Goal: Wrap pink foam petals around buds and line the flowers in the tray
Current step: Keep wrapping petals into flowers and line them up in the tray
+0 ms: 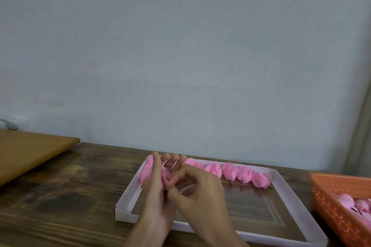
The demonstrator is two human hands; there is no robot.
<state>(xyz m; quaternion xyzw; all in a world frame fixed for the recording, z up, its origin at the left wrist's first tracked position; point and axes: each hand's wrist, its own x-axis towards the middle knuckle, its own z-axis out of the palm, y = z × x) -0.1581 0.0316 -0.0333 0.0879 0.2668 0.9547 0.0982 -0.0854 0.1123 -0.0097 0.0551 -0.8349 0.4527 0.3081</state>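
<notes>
Hands meet above the left end of the tray (124,202), which sits on the dark wooden bench (60,196). The left hand (157,186) stands upright with its palm turned to the right. Its fingers are nearly straight and fanned apart, so its grip is spread, and the pink flower (166,177) lies against them. The right hand (200,188) comes in from the right with curled fingers. Its grip pinches the lower edge of that pink flower, fingertip and thumb pressed together on the foam. Blur hides how the petal layers sit on the bud.

Behind the hands, a row of flowers (228,171) runs along the tray's far wall from the left corner almost to the right one. Each touches its neighbour, with dark stem ends pointing toward the person. The tray has low white walls and a glossy brown floor that mirrors the pink.

At the right edge stands an orange basket (333,206) with a perforated wall. It holds loose pink pieces (360,206). At far left a lighter wooden board (30,152) overlaps the bench, below a pale wall (180,46).
</notes>
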